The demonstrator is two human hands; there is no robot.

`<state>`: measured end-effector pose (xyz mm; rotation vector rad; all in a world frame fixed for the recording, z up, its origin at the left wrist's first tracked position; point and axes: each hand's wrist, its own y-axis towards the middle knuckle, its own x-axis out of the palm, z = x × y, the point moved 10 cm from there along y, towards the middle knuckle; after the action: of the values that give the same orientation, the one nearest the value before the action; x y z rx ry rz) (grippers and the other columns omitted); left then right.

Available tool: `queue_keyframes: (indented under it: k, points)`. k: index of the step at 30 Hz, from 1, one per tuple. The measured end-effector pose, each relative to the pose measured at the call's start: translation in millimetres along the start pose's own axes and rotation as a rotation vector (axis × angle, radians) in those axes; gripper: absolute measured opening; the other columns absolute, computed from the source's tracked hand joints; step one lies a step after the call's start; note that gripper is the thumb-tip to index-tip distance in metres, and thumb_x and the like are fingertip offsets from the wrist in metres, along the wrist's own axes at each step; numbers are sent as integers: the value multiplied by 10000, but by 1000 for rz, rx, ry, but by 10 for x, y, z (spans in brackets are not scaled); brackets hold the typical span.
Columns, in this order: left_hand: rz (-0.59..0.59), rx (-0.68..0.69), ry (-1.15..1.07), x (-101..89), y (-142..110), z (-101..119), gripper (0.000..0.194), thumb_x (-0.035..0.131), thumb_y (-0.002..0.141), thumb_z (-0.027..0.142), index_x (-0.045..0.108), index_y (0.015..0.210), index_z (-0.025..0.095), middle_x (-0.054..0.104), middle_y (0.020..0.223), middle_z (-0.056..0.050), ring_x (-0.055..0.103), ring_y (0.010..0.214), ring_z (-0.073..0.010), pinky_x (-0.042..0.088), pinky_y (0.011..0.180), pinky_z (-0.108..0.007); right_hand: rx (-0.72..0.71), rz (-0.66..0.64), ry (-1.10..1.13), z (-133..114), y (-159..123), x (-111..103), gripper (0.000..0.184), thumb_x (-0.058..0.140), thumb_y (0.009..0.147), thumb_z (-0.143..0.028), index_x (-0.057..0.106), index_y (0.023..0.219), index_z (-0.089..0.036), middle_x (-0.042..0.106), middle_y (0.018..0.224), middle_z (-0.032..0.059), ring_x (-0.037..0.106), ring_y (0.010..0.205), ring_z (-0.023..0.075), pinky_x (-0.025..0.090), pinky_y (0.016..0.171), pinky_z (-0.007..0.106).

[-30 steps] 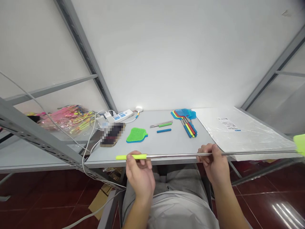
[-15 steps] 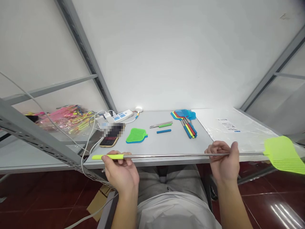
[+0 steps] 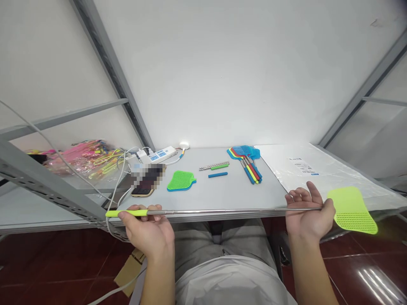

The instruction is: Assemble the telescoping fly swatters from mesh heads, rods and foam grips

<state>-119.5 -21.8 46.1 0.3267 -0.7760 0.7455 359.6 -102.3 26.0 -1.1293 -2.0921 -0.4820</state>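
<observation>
The left hand's (image 3: pixel 149 231) fingers grip the yellow-green plastic handle (image 3: pixel 127 213) of an extended fly swatter (image 3: pixel 222 211); the right hand's (image 3: pixel 310 216) fingers are partly open, its thumb by the swatter's head, above the grey counter's (image 3: pixel 197 201) front edge

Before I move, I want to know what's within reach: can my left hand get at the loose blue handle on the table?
Probably yes, if the left hand lets go of the yellow handle; the metal rod crosses in front, but nothing covers the blue handle.
</observation>
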Motion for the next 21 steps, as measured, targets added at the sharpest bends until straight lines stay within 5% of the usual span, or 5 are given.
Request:
queue_keyframes:
  k: [4,11,21]
  points:
    - [-26,-20,1,44,-122,-89,275,520,932,450,493,802,209,407,637,85,353,411,-55,453,555,-221,29,10,-31,116,-102,74,365,414,859,-388,688,965,-171,651,671,28,611,639,162,498,626,311]
    - [-186,-154,-25,247,-601,-453,298,579,909,478,525,838,193,390,632,85,360,422,-42,384,498,-190,154,-204,-102,496,-505,417,406,430,903,-461,678,1076,-191,749,870,65,690,871,201,510,800,359]
    - [-129,-65,-39,171,-336,-252,305,564,913,464,507,803,186,392,619,81,356,423,-54,362,474,-199,212,-277,-17,471,-537,578,624,385,885,-693,643,1161,-196,732,925,75,649,697,163,507,761,335]
